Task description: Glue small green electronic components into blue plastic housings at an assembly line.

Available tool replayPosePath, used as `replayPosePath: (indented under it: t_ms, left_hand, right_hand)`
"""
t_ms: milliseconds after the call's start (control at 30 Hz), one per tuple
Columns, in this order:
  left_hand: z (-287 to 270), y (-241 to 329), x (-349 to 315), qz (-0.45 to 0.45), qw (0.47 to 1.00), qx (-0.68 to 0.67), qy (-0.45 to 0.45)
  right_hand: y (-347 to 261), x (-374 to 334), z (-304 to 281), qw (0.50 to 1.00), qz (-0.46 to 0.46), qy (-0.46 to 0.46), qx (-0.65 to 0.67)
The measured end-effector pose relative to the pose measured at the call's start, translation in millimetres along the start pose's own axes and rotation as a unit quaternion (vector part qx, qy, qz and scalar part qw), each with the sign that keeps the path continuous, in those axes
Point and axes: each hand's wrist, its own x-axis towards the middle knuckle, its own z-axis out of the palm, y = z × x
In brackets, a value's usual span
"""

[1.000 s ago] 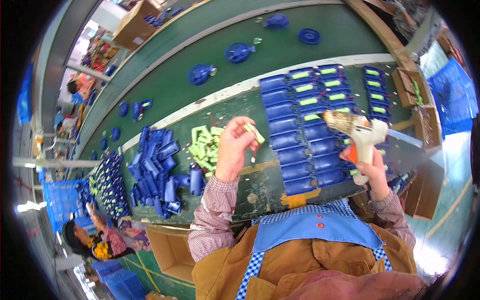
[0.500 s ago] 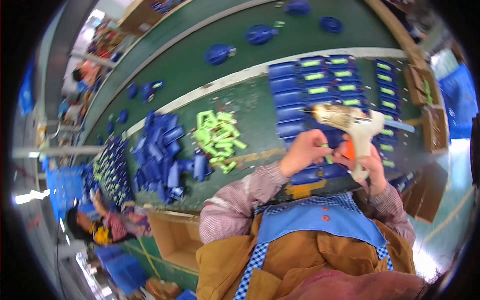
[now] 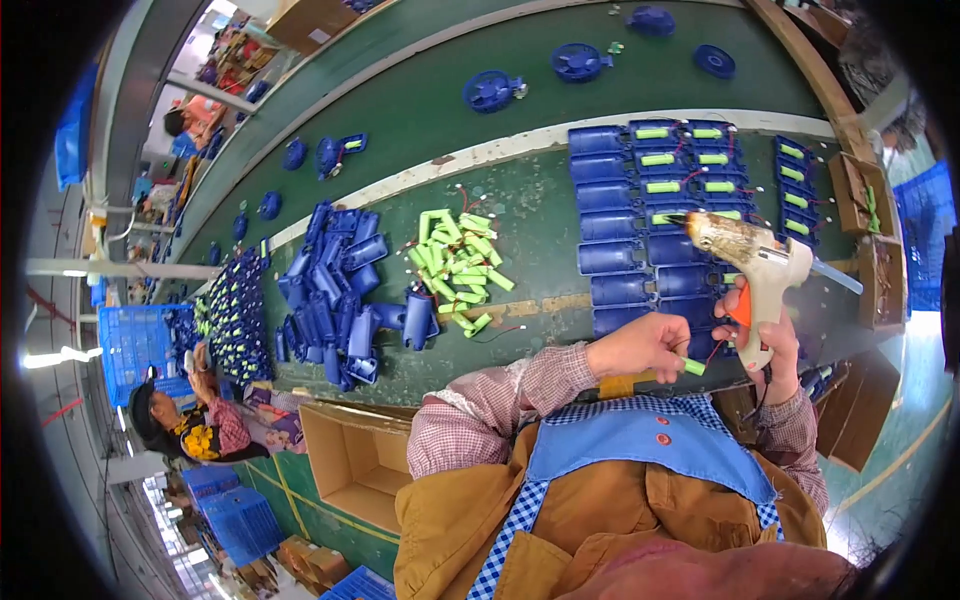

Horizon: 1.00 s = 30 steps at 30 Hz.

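Left hand [image 3: 642, 346] pinches a cell [image 3: 693, 367], right hand [image 3: 782, 352] grips the gun [image 3: 768, 268] — best angle its tip [image 3: 677, 218] off the wire [image 3: 714, 353].

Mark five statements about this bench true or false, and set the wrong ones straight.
1. The right grip holds a white glue gun. True.
2. The gun's nozzle points toward the right of the picture. False: it points left.
3. The left grip holds a small green cylinder. True.
4. Every blue shell in the neat columns carries a green cylinder. False: the leftmost column of shells shows none in it.
5. The pile of loose green cylinders lies to the right of the heap of blue shells. True.
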Motion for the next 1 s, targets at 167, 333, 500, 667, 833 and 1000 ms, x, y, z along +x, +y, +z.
replayPosePath:
  t_ms: [167, 333, 500, 667, 833, 1000]
  left_hand:
    - [-6, 4, -13, -0.038, 0.998, 0.015, 0.054]
    - [-26, 23, -22, 0.051, 0.974, 0.006, 0.219]
    - [-51, 30, -23, 0.134, 0.935, 0.041, 0.327]
    - [-54, 34, -13, 0.166, 0.901, 0.089, 0.390]
    - [-54, 33, 7, 0.224, 0.850, 0.203, 0.432]
    - [-50, 33, 26, 0.234, 0.772, 0.376, 0.456]
  right_hand:
    - [-2, -6, -15, 0.999, -0.005, 0.000, -0.042]
    - [4, -17, -33, 0.992, -0.010, 0.030, -0.120]
    - [12, -16, -30, 0.990, 0.011, 0.015, -0.138]
    - [20, -2, -23, 0.982, 0.005, -0.010, -0.190]
    - [28, 6, -27, 0.977, 0.011, -0.006, -0.211]
    - [26, -4, -37, 0.978, 0.015, 0.031, -0.205]
